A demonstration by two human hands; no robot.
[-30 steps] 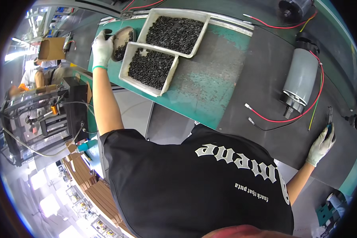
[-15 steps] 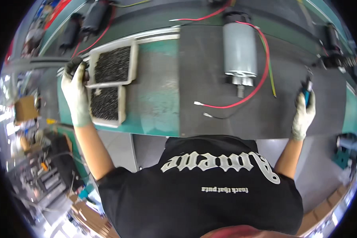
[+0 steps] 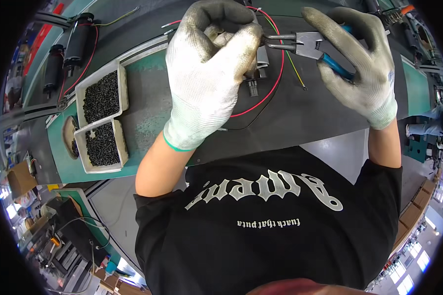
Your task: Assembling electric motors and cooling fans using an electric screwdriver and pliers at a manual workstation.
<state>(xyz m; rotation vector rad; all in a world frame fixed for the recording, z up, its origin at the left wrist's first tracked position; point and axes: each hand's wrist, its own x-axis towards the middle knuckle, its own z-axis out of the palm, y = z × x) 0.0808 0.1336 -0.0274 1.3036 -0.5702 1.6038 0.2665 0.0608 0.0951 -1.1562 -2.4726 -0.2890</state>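
My left hand [image 3: 206, 78], in a white glove with grey fingers, is raised over the bench with thumb and fingertips pinched together. Whatever lies in that pinch is too small or hidden to make out. Circlip pliers [image 3: 307, 46] with blue handles are in my gloved right hand [image 3: 364, 69], its fingers around the grips. Their two thin tips point left and meet my left fingertips. Behind the left hand a silver cylindrical motor is mostly hidden; its toothed shaft [image 3: 252, 88] pokes out below. A red wire [image 3: 280, 73] curves around the motor.
Two white bins, an upper one [image 3: 124, 91] and a lower one [image 3: 119, 147], hold small black parts at the left. Beside them lies a round dish [image 3: 68, 135]. Black motors [image 3: 79, 42] with wires stand at the far left. A yellow-green wire [image 3: 296, 73] trails right of the motor.
My left hand has come from beside the bins to in front of the motor. My right hand has brought the pliers up and leftward to meet it. The view has shifted.
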